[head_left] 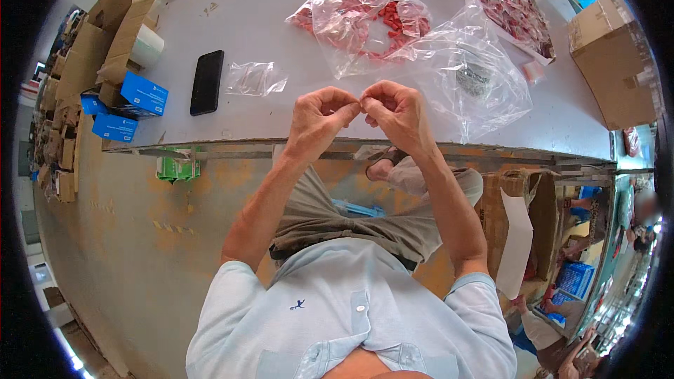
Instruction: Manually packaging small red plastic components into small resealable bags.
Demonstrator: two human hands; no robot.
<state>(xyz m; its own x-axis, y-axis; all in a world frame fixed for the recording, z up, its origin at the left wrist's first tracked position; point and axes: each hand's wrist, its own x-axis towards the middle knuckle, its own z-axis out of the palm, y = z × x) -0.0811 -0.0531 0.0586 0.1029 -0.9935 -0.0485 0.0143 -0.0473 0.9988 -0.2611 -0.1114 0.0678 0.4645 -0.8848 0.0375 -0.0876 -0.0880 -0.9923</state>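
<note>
My left hand (317, 121) and my right hand (400, 114) meet fingertip to fingertip above the table's front edge. Both are closed in a pinch, and whatever sits between the fingers is too small or too hidden to name. Just beyond them lies a clear plastic bag (344, 28) with many small red pieces (390, 20) in it. To the right of my right hand spreads another clear bag (502, 102), holding a cluster of small greyish pieces (473, 78). A small flat clear bag (256, 78) rests past my left hand.
On the grey-white table (260, 14) a black phone (207, 83) lies at left, beside blue boxes (144, 94) and an open carton (126, 35). Far right stand a shallow box of red-filled packets (509, 7) and a brown carton (614, 63). Another carton (544, 217) stands below.
</note>
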